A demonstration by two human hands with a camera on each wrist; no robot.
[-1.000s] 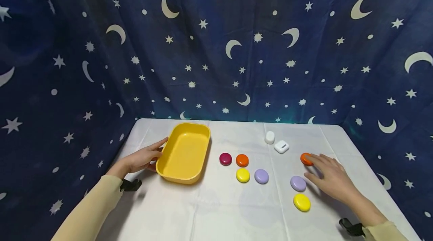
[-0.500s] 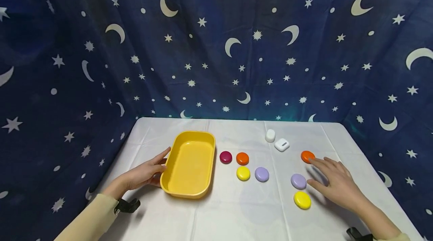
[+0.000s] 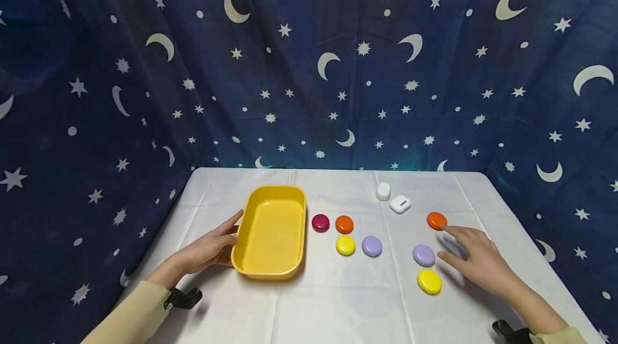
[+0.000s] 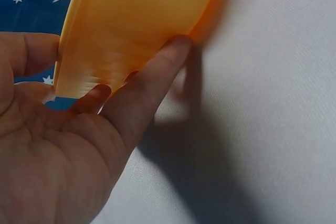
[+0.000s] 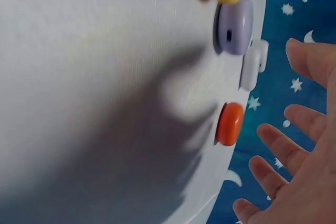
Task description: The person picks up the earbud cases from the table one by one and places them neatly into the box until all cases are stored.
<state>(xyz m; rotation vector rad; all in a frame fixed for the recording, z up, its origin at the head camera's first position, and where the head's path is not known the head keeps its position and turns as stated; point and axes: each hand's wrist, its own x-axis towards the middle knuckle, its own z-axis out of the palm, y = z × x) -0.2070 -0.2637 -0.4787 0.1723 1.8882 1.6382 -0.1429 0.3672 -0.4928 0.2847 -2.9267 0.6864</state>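
Note:
In the head view my left hand [image 3: 205,251] is at the left wall of a yellow tray [image 3: 270,272]. The left wrist view shows its rather straight fingers spread along the tray's outer wall [image 4: 126,19], one fingertip low by the tablecloth. My right hand [image 3: 483,263], fingers spread, hovers on the right side. In the head view one fingertip overlaps the edge of a glossy orange disc [image 3: 436,220]; the right wrist view shows a gap to that disc [image 5: 230,124]. A lilac disc [image 3: 424,255] and a yellow disc [image 3: 429,282] lie to the left of this hand.
Between tray and right-hand discs lie a dark red disc [image 3: 321,222], a second orange one, a second yellow disc [image 3: 345,245] and a second lilac disc [image 3: 372,246]. Two small rounded white cases [image 3: 399,204] lie farther back. A star-patterned curtain [image 3: 309,65] borders the white table.
The tray has moved nearer and slightly right with my left hand at its side. My right hand has shifted slightly right, off the orange disc, uncovering more of it.

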